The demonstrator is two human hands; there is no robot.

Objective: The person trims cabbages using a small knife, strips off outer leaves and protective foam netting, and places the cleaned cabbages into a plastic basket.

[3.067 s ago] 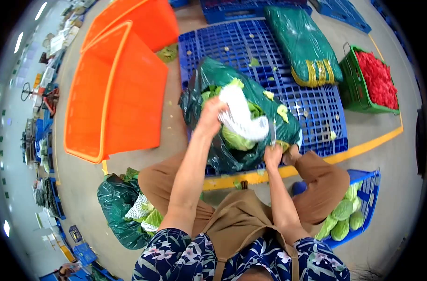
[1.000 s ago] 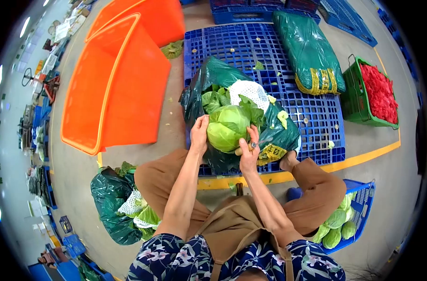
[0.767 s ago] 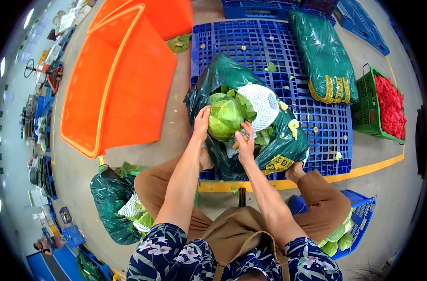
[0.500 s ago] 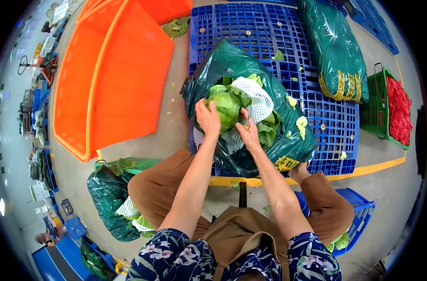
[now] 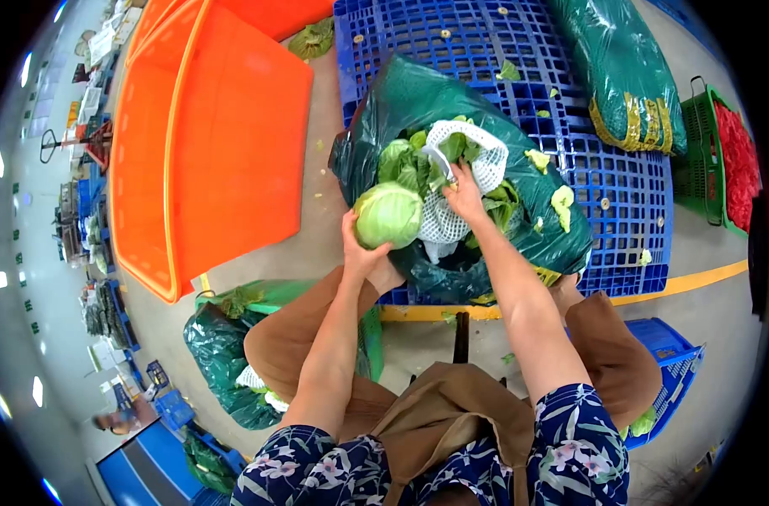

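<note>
My left hand (image 5: 363, 246) is wrapped round the lower left side of a pale green cabbage (image 5: 388, 215), in front of the open dark green bag (image 5: 418, 93). My right hand (image 5: 463, 194) is closed on a knife (image 5: 441, 162), its blade pointing up and left over loose green leaves (image 5: 405, 164). Beside the knife lies a white foam net (image 5: 492, 160), partly under my right fingers. More leaves and netting fill the bag's opening.
The bag rests on a blue pallet (image 5: 629, 190). Orange bins (image 5: 241, 143) stand at left, a full green bag (image 5: 620, 67) and green crate (image 5: 699, 156) at right. Blue crate (image 5: 675, 371) and another bag (image 5: 220, 363) flank my legs. A person (image 5: 118, 420) is far left.
The cabbage has moved down and left in my left hand and now looks paler and smoother. My right hand has moved away from it, up and right, with the knife beside the net.
</note>
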